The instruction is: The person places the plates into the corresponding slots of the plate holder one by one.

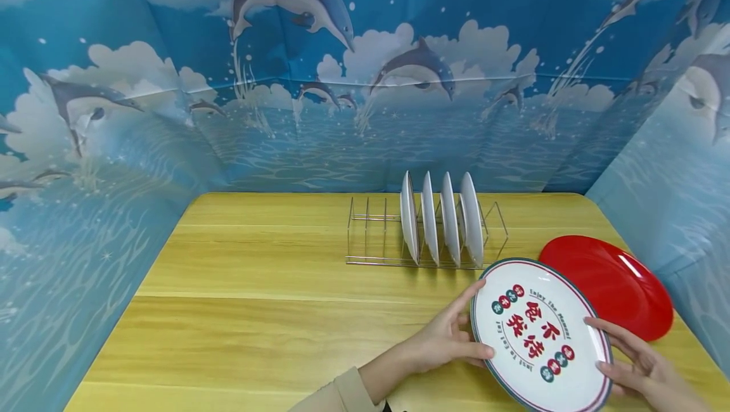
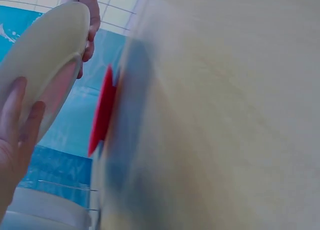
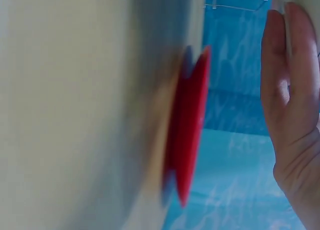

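Note:
Between both hands a white plate [image 1: 542, 336] with a dark green and red rim and red Chinese characters is held up, its printed face toward the head camera. My left hand [image 1: 445, 339] grips its left edge, thumb on the front; in the left wrist view, fingers [image 2: 31, 122] lie against the plate's underside [image 2: 55, 39]. On the opposite edge my right hand [image 1: 641, 361] pinches the rim. The right wrist view shows that hand [image 3: 295, 89] with the plate partly out of frame. Beyond it, a red plate [image 1: 621, 291] lies on the table's right side.
A wire dish rack [image 1: 373, 261] stands at the back of the wooden table [image 1: 239, 310]. Several white plates [image 1: 450, 218] stand upright in its middle and right slots. Behind and beside the table hangs a dolphin-print cloth [image 1: 365, 114].

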A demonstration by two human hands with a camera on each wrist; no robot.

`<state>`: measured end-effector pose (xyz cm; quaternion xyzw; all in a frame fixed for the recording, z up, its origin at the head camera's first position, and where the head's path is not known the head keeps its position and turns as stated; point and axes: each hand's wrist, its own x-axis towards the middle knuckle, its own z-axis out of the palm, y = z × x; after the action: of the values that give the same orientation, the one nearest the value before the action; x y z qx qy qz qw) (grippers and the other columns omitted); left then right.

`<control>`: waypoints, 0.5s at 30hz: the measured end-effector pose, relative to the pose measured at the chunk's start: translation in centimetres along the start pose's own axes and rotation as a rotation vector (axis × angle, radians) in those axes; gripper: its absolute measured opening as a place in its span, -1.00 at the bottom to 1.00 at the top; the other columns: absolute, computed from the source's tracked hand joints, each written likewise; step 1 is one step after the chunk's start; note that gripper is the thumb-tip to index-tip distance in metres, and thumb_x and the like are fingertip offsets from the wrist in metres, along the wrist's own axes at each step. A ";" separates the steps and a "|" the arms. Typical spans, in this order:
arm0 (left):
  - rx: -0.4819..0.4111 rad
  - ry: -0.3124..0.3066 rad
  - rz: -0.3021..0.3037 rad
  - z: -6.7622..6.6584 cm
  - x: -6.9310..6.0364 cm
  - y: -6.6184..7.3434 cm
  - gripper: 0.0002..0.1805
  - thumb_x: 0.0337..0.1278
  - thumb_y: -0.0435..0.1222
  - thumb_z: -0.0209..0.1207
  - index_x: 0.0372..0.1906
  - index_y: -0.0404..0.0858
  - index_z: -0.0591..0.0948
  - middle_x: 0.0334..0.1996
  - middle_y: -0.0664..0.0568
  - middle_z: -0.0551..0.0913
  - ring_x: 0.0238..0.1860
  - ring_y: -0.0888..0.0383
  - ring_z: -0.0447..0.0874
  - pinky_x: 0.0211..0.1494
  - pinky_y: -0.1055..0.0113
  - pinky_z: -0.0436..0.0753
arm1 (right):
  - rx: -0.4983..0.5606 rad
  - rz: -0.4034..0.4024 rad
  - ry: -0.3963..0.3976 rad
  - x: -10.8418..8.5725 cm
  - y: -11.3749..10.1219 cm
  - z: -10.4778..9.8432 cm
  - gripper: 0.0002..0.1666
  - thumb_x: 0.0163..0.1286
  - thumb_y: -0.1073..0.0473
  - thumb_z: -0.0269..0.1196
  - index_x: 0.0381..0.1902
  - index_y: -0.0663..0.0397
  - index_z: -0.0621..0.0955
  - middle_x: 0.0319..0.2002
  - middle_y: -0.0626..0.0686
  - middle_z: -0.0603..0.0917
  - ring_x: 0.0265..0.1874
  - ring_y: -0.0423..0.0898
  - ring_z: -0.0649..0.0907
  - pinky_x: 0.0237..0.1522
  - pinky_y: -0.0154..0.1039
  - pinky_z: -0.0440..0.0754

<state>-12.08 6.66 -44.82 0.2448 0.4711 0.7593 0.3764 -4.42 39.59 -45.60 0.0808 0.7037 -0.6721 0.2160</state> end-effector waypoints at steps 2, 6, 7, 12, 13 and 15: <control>-0.001 0.006 0.052 0.3 0.0 0.6 0.04 -0.02 -0.68 0.06 0.35 0.37 0.03 0.05 0.02 0.44 -0.20 0.15 0.63 -0.21 0.18 0.66 | -0.077 0.005 0.073 0.0 -0.9 0.4 -0.41 0.40 0.27 0.02 0.06 -0.70 0.27 -0.16 -0.44 0.46 -0.19 -0.27 0.58 -0.26 -0.03 0.67; -0.016 0.034 0.142 0.7 -0.3 2.2 0.01 -0.02 -0.65 0.06 0.37 0.31 0.03 0.11 -0.04 0.40 -0.16 0.11 0.62 -0.24 0.16 0.66 | -0.092 -0.071 0.094 0.3 -2.8 1.0 -0.39 0.39 0.33 0.01 0.07 -0.66 0.30 -0.16 -0.41 0.47 -0.23 -0.28 0.57 -0.30 -0.09 0.68; -0.019 0.040 0.160 0.7 -0.4 2.8 -0.01 -0.01 -0.64 0.06 0.37 0.29 0.03 0.13 -0.05 0.39 -0.14 0.10 0.61 -0.24 0.16 0.66 | -0.064 -0.135 0.064 0.4 -3.2 1.1 -0.36 0.38 0.38 0.00 0.11 -0.61 0.32 -0.13 -0.38 0.48 -0.23 -0.25 0.59 -0.30 -0.10 0.68; -0.031 0.055 0.255 0.6 -0.8 5.6 -0.04 0.02 -0.60 0.06 0.39 0.25 0.01 0.23 -0.12 0.29 -0.03 0.06 0.54 -0.25 0.17 0.67 | 0.067 -0.440 -0.109 1.9 -6.1 1.9 -0.27 0.32 0.59 -0.13 0.30 -0.20 0.28 0.03 -0.18 0.50 -0.21 -0.15 0.62 -0.29 -0.15 0.66; -0.036 0.057 0.269 0.4 -1.0 6.2 -0.04 0.03 -0.59 0.06 0.39 0.26 0.00 0.25 -0.13 0.27 -0.02 0.07 0.53 -0.25 0.18 0.67 | 0.059 -0.474 -0.122 2.2 -6.9 2.1 -0.27 0.31 0.59 -0.14 0.33 -0.15 0.25 0.05 -0.16 0.49 -0.19 -0.16 0.62 -0.29 -0.15 0.67; -0.048 0.063 0.298 0.0 -1.3 7.4 -0.05 0.05 -0.56 0.07 0.39 0.28 -0.01 0.29 -0.12 0.22 -0.01 0.09 0.51 -0.24 0.21 0.67 | 0.039 -0.525 -0.155 2.7 -8.4 2.6 -0.26 0.31 0.60 -0.16 0.37 -0.06 0.16 0.08 -0.10 0.46 -0.15 -0.17 0.60 -0.29 -0.14 0.67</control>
<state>-13.80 3.66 -38.18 0.2793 0.4229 0.8250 0.2502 -9.74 35.86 -39.10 -0.1516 0.6690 -0.7225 0.0860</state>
